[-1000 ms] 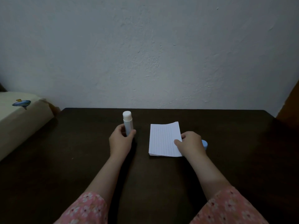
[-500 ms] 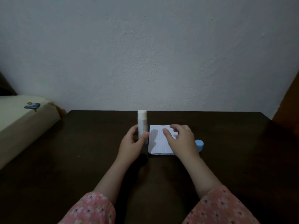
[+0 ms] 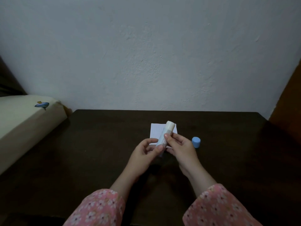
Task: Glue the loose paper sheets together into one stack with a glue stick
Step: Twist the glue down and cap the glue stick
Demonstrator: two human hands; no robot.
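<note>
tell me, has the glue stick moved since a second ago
Yes. The glue stick was left of the paper stack; now it is tilted in front of the stack, with both hands holding it.

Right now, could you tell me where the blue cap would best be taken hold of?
Pinch the blue cap across its round side wall, coming from above. It stands free on the dark table, right of the paper stack, with both hands busy on the glue stick.

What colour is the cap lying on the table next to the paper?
Light blue. The cap shows clearly in the head view, right of the paper.
</note>
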